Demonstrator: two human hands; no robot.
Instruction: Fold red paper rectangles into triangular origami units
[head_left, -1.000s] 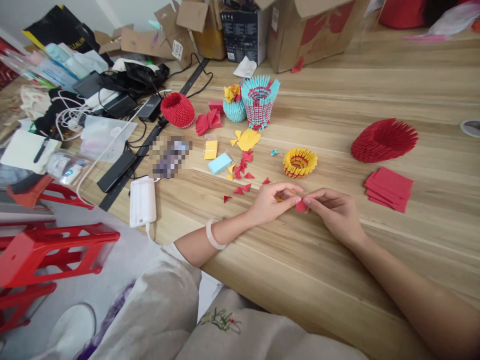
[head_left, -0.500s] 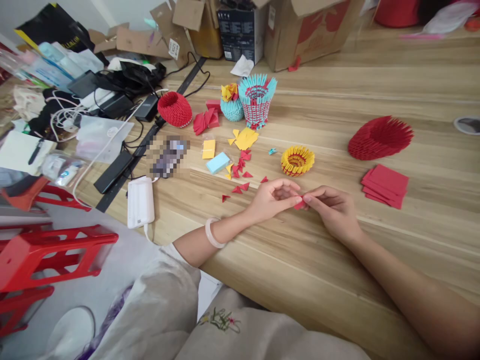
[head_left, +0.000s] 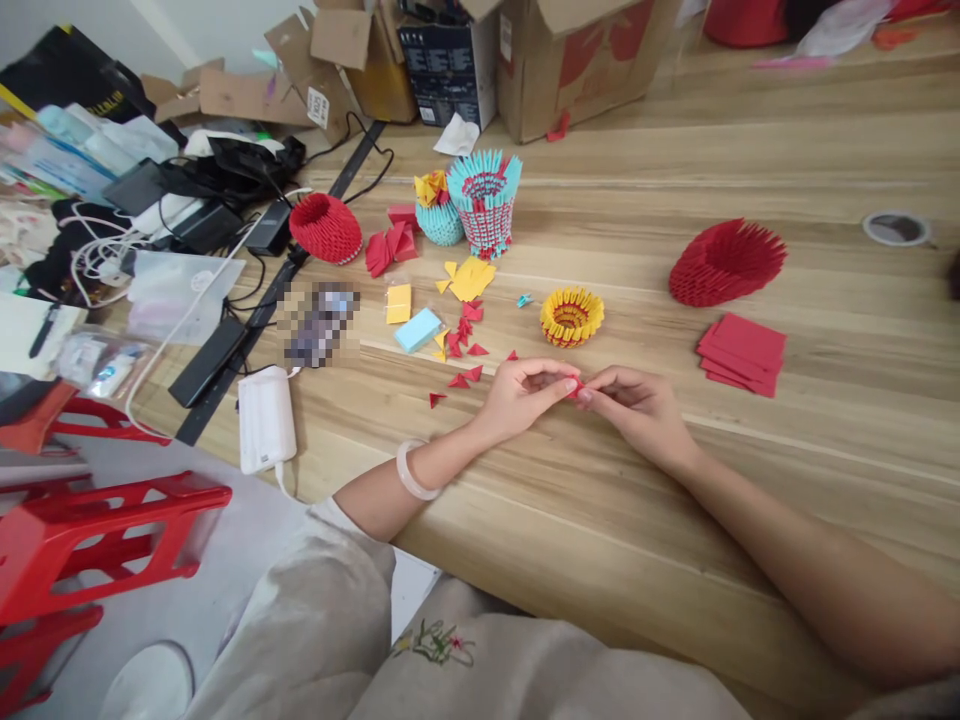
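Note:
My left hand (head_left: 521, 397) and my right hand (head_left: 634, 408) meet over the table, both pinching a small piece of red paper (head_left: 575, 386). Fingers cover most of the piece, so its folds cannot be made out. Just beyond the hands sits a yellow and red folded-paper bowl (head_left: 572, 317). Left of it lie small red paper triangles (head_left: 466, 376), a few yellow paper pieces (head_left: 472, 278) and a light blue paper pad (head_left: 418, 329). To the right is a stack of red paper sheets (head_left: 742, 353), with a red folded-paper basket (head_left: 727, 262) behind it.
Farther back stand a blue and red paper vase (head_left: 486, 205), a small blue paper piece with a yellow top (head_left: 439, 210) and a red paper vase (head_left: 325, 228). A white power bank (head_left: 267, 420), a phone (head_left: 322, 322) and cables lie left. Cardboard boxes (head_left: 574, 70) line the back.
The view has shifted a little, so most things on the table appear farther left. Both hands still pinch the red paper, with their fingers slightly repositioned around it.

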